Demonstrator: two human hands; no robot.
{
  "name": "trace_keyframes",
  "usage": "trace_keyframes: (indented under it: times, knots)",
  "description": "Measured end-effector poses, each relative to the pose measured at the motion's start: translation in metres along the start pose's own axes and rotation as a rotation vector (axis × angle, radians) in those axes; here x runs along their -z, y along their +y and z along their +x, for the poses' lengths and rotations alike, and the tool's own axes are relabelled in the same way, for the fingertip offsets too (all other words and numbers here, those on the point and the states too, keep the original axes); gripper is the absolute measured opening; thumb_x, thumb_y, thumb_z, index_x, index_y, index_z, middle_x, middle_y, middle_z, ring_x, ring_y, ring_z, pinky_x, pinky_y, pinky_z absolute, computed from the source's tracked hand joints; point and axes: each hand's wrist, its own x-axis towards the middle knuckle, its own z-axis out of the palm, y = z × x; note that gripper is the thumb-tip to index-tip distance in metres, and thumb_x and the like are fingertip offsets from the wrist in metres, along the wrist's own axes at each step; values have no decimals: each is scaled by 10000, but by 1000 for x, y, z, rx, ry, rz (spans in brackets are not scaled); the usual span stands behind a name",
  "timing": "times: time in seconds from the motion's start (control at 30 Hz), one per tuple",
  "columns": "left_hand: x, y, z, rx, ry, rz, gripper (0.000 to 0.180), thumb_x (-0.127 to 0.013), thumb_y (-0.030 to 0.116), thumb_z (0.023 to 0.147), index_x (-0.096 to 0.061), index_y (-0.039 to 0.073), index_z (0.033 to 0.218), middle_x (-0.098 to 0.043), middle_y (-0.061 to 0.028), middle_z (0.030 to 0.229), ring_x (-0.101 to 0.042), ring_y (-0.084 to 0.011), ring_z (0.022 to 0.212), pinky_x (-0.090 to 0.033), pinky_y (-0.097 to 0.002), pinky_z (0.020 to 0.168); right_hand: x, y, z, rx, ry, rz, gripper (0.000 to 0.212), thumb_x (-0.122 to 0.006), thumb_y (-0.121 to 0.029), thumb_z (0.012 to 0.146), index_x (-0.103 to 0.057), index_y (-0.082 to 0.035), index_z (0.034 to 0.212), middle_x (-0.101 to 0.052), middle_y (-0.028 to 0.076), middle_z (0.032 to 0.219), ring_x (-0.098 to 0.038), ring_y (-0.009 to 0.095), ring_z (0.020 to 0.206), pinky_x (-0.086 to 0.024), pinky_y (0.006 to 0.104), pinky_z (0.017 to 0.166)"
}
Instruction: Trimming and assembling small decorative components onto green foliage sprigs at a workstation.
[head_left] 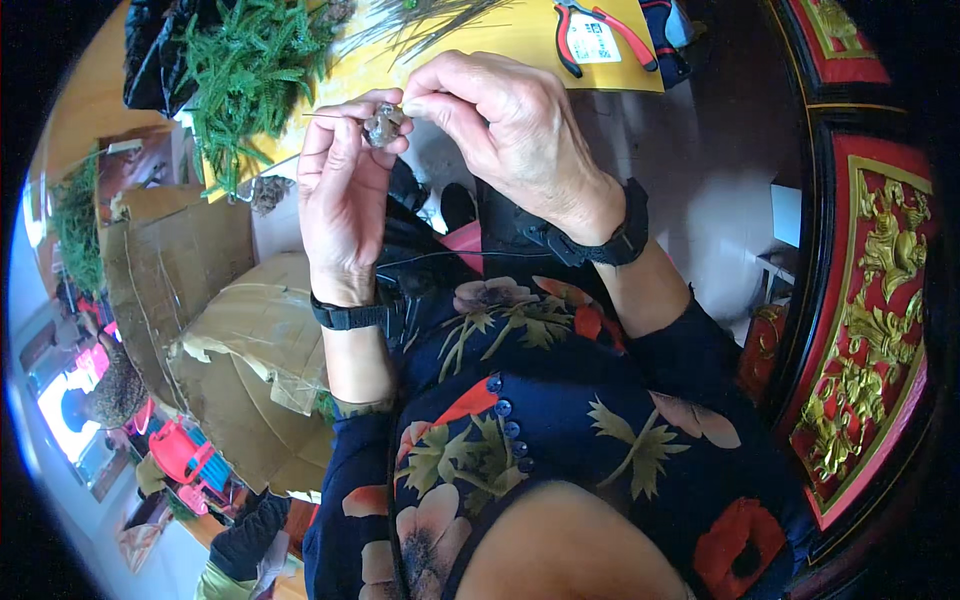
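My left hand (345,190) is raised over the table's near edge, its fingers closed around a small grey-brown pine cone (383,127). A thin brown wire (318,115) sticks out to the left past its fingers. My right hand (510,125) comes in from the right, thumb and forefinger pinched together at the cone's right side. What lies between those fingertips is hidden. Just beyond both hands is a yellow table (480,60) bearing a bundle of thin dark wires (430,22).
Green artificial pine sprigs (250,75) are heaped at the table's left. Red-and-black pliers (600,38) lie at its right. Torn cardboard (250,340) stands beside my left arm. A carved red-and-gold panel (865,320) rises at far right. Another person (245,545) shows at lower left.
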Motion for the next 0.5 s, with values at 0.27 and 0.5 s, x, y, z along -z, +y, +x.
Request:
trace_keyframes:
  times: [0.27,0.5]
  knots:
    - [7,10,-3,113,-72,111,157,-517,146,917,-534,13,998,-580,-156,1072,-575,-196,886,-481,-283,779,5,6,2,60,-49,36,57,-625,-9,778,-605,-15,831,-610,98,754,-614,230,692,-477,294,607]
    - [11,18,-3,300,-104,107,116,-519,148,914,-524,33,924,-593,-162,1020,-548,-165,812,-443,-255,722,11,10,4,215,-139,-28,72,-657,-33,738,-612,-11,790,-592,85,738,-580,243,692,-461,316,619]
